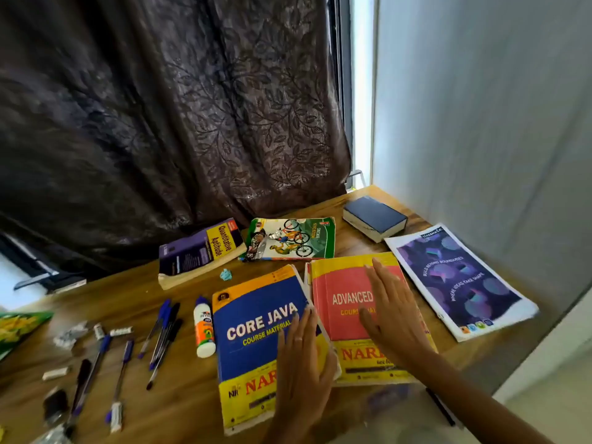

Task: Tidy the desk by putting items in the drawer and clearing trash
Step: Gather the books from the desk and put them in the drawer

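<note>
My left hand (302, 363) lies flat, fingers straight, on the right part of the blue and yellow Core Java book (256, 341). Over the red and yellow Advanced book (346, 283) beside it, my right hand (389, 312) is spread open, fingers apart, holding nothing. A small crumpled blue paper scrap (226, 274) lies behind the Core Java book. To the left are a glue bottle (204, 328), several pens (163, 331), and crumpled wrappers (69, 334). No drawer is in view.
On the wooden desk (128, 293) also lie a Quantitative Aptitude book (198, 251), a Mountain Biking notebook (291, 240), a dark thick book (374, 217), a purple-cover notebook (458, 280) and a black pen (440, 406) at the front edge. A dark curtain hangs behind; a wall stands at right.
</note>
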The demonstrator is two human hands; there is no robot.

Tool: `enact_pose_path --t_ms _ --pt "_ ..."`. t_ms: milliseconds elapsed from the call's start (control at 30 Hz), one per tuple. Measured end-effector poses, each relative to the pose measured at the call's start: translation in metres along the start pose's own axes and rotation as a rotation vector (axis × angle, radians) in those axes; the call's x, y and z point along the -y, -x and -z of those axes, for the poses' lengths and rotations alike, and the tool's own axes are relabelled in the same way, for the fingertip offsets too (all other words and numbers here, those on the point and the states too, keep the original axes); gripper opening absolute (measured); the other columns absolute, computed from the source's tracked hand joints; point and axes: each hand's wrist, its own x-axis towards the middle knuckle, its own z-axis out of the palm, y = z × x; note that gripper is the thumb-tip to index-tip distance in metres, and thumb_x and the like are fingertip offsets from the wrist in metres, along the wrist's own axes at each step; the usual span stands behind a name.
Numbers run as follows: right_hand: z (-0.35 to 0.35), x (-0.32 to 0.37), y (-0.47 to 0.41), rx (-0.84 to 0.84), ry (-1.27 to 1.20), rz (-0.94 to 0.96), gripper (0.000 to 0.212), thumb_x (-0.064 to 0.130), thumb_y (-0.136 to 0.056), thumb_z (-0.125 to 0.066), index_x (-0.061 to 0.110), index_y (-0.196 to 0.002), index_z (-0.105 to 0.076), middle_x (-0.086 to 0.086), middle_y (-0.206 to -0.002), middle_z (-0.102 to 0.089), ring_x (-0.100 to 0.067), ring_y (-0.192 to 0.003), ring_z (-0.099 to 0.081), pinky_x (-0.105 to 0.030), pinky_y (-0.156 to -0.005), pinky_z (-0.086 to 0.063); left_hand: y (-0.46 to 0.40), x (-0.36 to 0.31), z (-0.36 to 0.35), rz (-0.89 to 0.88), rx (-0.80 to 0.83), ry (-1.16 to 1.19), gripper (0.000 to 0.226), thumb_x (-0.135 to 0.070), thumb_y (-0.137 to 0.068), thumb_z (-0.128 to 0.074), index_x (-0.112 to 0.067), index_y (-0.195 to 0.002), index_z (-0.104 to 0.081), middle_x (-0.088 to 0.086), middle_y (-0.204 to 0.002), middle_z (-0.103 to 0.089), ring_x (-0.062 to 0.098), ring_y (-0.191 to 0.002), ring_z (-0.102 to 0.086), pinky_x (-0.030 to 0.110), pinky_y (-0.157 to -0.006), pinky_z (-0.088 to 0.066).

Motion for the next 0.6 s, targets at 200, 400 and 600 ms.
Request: enact_pose_path --t_ms 200,400,600 --pt "-0.032 0.006 0.01 0.026 -0.004 -0.046 0.064 0.036 -0.089 -0.044 0.013 -0.146 -0.026 -0.008 -0.155 -0.022 -0.025 -0.141 -0.024 -0.041 -0.113 -0.018 -0.004 0.032 -0.009 0.048 0.091 0.016 0.065 -0.051 -0.095 -0.036 -0.033 -0.15 -0.005 -0.017 -0.157 -0.002 -0.001 -0.142 0.006 0.025 -0.115 0.011" --pt "-0.049 0.004 0.017 0.076 0.054 -0.091 0.066 0.041 -0.088 -0.04 0.013 -0.146 -0.024 -0.006 -0.155 -0.021 -0.022 -0.142 -0.023 -0.035 -0.111 -0.01 0.001 0.047 -0.019 -0.019 0.156 -0.014 0.061 -0.05 -0.096 -0.032 -0.034 -0.149 -0.007 -0.021 -0.153 0.004 0.006 -0.145 0.01 0.023 -0.113 0.021" --pt "-0.069 -0.004 0.011 0.263 0.119 -0.075 0.06 0.046 -0.094 -0.034 0.021 -0.147 -0.023 -0.001 -0.157 -0.014 -0.017 -0.144 -0.012 -0.036 -0.116 -0.012 0.005 0.052 -0.015 -0.081 0.21 -0.127 0.065 -0.057 -0.092 -0.034 -0.024 -0.148 -0.028 -0.008 -0.155 -0.018 0.021 -0.145 -0.017 0.029 -0.113 0.008"
